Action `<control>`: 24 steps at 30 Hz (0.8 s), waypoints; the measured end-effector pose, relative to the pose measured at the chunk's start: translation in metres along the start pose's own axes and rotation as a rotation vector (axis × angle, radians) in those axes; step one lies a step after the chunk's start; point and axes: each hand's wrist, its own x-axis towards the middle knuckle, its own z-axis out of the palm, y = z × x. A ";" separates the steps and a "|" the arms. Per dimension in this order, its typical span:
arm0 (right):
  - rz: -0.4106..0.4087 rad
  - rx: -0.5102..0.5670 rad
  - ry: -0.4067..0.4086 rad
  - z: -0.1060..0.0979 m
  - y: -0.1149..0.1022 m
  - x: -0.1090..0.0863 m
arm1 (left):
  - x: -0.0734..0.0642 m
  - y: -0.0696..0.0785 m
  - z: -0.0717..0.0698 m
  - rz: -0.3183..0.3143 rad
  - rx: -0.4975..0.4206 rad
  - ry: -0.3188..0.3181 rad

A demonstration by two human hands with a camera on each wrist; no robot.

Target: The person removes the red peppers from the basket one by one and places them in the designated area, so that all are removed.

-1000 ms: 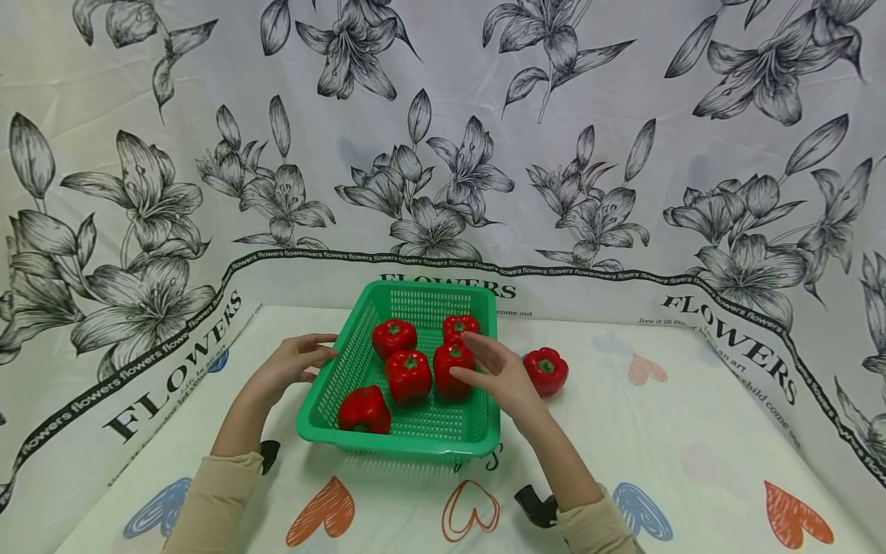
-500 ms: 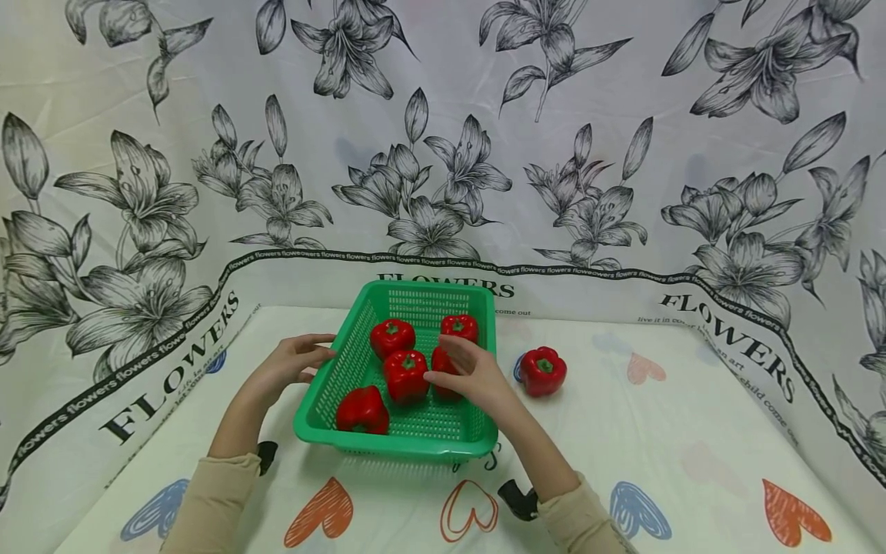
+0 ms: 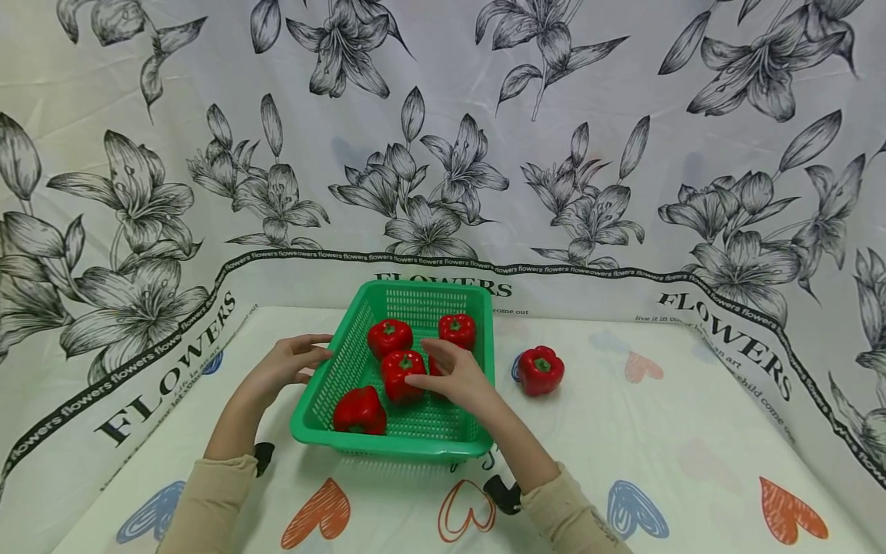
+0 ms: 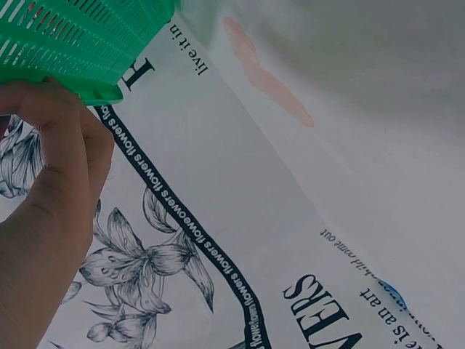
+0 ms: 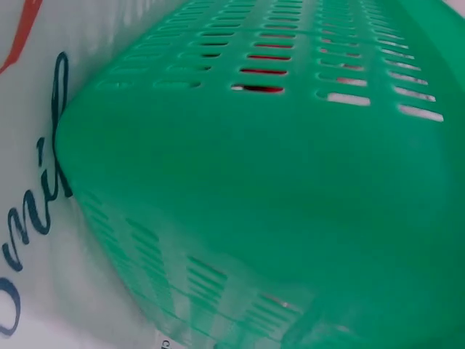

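- The green basket (image 3: 388, 445) stands a little below the centre of the frame, and five red peppers are already in it: the back-left pepper (image 3: 390, 337), the back-right pepper (image 3: 458, 329), the middle pepper (image 3: 400, 368), the front-left pepper (image 3: 360, 410), and the partly covered pepper (image 3: 435, 367), which is behind the fingers.
- One is left outside: the loose pepper (image 3: 541, 371) lies on the printed cloth (image 3: 588, 462), right of the basket, and no hand touches it.
- So, in my judgement, the larger part is done.
- The right hand (image 3: 462, 377) is above the peppers; its thumb and fingers stand well apart, and it seems to have hold of nothing. Whether it touches a pepper, I cannot tell.
- The left hand (image 3: 285, 368), left of centre, has loosely bent fingers at the basket's left rim, not closed around it.
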 end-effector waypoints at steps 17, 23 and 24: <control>0.040 -0.094 -0.018 0.015 0.000 0.010 | 0.002 -0.003 0.000 0.005 0.013 0.000; 0.054 -0.148 -0.008 0.016 0.000 0.014 | 0.002 -0.002 0.000 0.007 0.020 -0.002; 0.058 -0.155 -0.007 0.017 0.000 0.015 | 0.002 -0.002 0.000 0.007 0.020 -0.002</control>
